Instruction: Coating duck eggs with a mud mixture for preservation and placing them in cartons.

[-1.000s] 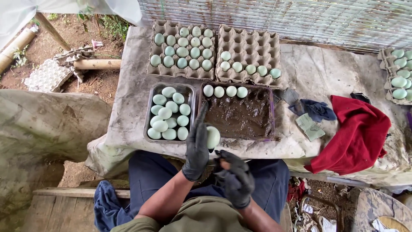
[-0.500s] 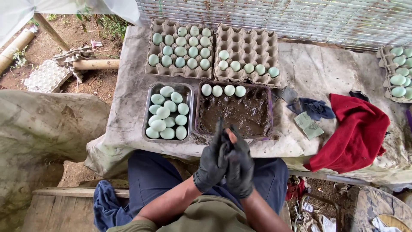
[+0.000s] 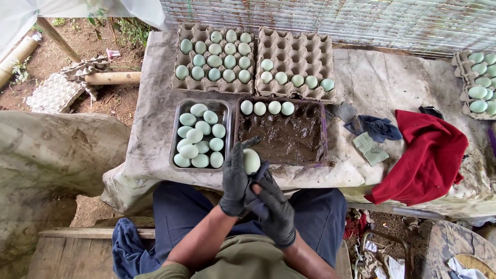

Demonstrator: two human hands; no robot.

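Both my hands wear dark gloves and meet just below the trays. My left hand (image 3: 235, 178) grips a pale green egg (image 3: 251, 160), and my right hand (image 3: 273, 204) touches the egg from below. Right behind them stands a tray of dark mud (image 3: 289, 137) with several eggs along its far edge. To its left a metal tray (image 3: 178, 129) is full of pale green eggs. Two cardboard egg cartons (image 3: 214, 59) (image 3: 297, 51) lie farther back; the left one is nearly full, the right one has one row of eggs.
A red cloth (image 3: 426, 157) and a dark blue rag (image 3: 380, 126) lie on the covered table to the right. Another carton of eggs (image 3: 478, 85) sits at the far right edge. Empty egg trays (image 3: 54, 93) and a bamboo pole (image 3: 111, 77) lie on the ground left.
One second ago my left hand held the egg by the metal tray and the right was apart. The hands then came together, and now the egg shows between them.
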